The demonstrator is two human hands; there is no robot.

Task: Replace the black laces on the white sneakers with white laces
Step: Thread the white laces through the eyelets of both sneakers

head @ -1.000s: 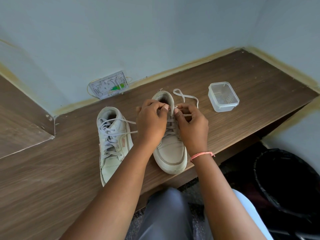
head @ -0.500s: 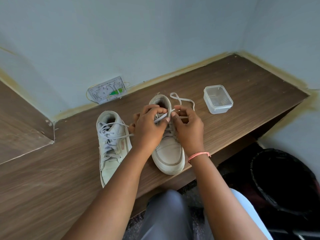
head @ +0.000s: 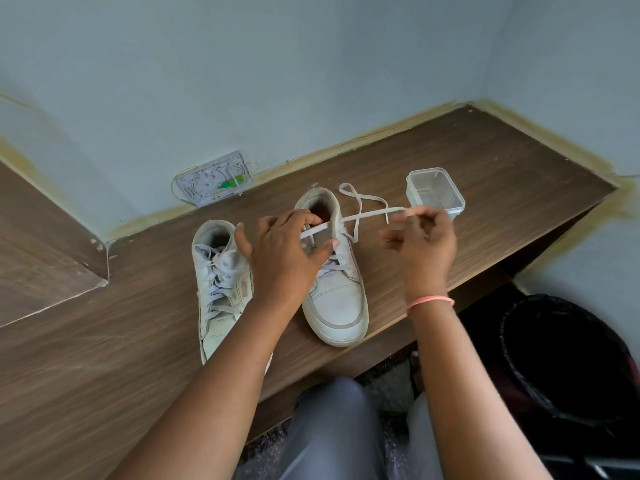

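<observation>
matt wood-grain desk (head: 467,161), clear plastic box (head: 435,194) — smooth leather-look sneakers (head: 337,292)

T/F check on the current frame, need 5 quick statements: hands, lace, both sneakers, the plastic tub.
1. The right hand pinches a white lace and holds it out to the side of the right sneaker. True.
2. The left hand lies flat on the table, away from both shoes. False: it is at the right sneaker's collar, over the lace.
3. The left sneaker has white laces threaded through it. True.
4. The clear plastic tub holds a bundle of black laces. False: no black laces show in it.
5. The right sneaker lies on its side. False: it stands on its sole, toe toward the person.
</observation>
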